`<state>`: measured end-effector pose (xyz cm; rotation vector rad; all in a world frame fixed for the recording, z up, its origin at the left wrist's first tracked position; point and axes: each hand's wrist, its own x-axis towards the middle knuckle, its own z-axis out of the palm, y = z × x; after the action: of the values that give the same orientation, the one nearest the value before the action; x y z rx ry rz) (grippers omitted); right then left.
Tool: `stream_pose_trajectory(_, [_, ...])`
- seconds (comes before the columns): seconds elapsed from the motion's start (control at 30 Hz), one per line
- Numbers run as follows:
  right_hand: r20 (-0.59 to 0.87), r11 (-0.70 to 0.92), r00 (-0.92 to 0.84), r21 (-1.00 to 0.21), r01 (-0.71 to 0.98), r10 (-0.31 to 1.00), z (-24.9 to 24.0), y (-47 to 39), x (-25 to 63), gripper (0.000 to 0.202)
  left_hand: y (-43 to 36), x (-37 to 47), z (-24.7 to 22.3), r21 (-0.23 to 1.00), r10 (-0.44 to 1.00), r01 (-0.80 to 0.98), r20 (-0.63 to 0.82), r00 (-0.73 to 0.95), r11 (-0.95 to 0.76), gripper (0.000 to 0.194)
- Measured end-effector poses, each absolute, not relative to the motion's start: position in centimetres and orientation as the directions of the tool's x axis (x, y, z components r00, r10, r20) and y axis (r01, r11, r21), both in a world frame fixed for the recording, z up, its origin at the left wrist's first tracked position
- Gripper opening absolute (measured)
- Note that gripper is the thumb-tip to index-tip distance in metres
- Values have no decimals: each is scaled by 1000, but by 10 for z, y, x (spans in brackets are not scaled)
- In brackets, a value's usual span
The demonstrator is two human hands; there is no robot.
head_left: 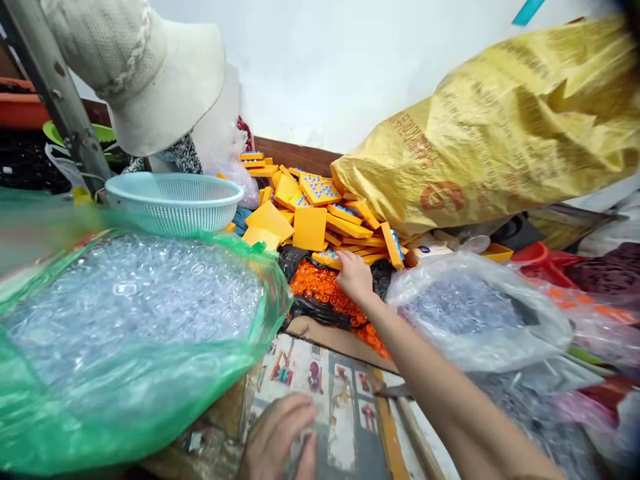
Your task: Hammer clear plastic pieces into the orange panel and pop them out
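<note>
Right hand (355,275) is out at the near edge of the yellow tile pile (310,228), fingers at a blue-dotted yellow tile (327,258); can't tell if they're clamped on it. Tile sits just behind the orange rings (320,288) in a black plastic bag (313,309). Left hand (283,433) is blurred, over the picture-printed surface (343,427), thumb and fingers apart. Clear plastic pieces: green bag (175,373) left, white bag (545,333) right.
</note>
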<state>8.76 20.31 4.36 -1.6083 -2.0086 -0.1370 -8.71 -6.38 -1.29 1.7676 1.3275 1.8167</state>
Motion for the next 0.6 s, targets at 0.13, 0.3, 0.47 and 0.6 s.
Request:
stream_pose_trajectory(0.13, [447, 378, -297, -102, 920, 844, 35, 222, 104, 29, -3, -67, 17, 912, 921, 204, 380, -88, -357, 26])
stream_pose_trajectory(0.3, [561, 480, -404, 13, 877, 723, 26, 209, 126, 26, 46, -64, 42, 946, 974, -271, -210, -87, 180, 31])
stream_pose_trajectory(0.47, [707, 593, -491, 125, 796, 510, 41, 157, 140, 39, 93, -45, 63, 652, 903, -662, -421, 89, 369, 31])
stream_pose_trajectory(0.6, [712, 726, -633, 258, 638, 303, 61, 75, 134, 29, 90, -36, 69, 617, 918, -711, -381, 106, 338, 33])
